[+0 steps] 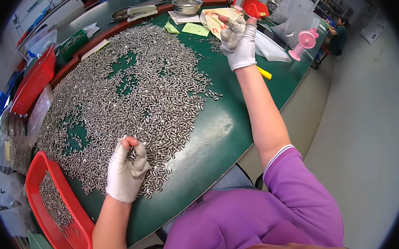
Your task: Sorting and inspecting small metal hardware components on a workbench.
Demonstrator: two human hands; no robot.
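Note:
A wide, loose heap of small shiny metal pins [160, 95] covers much of the green table. My left hand [128, 171], in a white glove with bare fingertips, is at the heap's near edge. Its thumb and forefinger are pinched together and the other fingers curl in; whatever they hold is too small or hidden to make out. Farther off to the right, my right hand [240, 45] wears a similar glove and is raised beside a cream cloth with red print [210, 19]. Its thumb and forefinger stand apart, some other fingers bend, and nothing shows between them.
At the left, a red plastic basket [33, 201] holds more pins. Another red basket [37, 80] and a green tray [72, 44] line the far left. A steel bowl [187, 6] stands at the back. On the right are a pink fan [304, 43] and a yellow-handled tool [264, 73].

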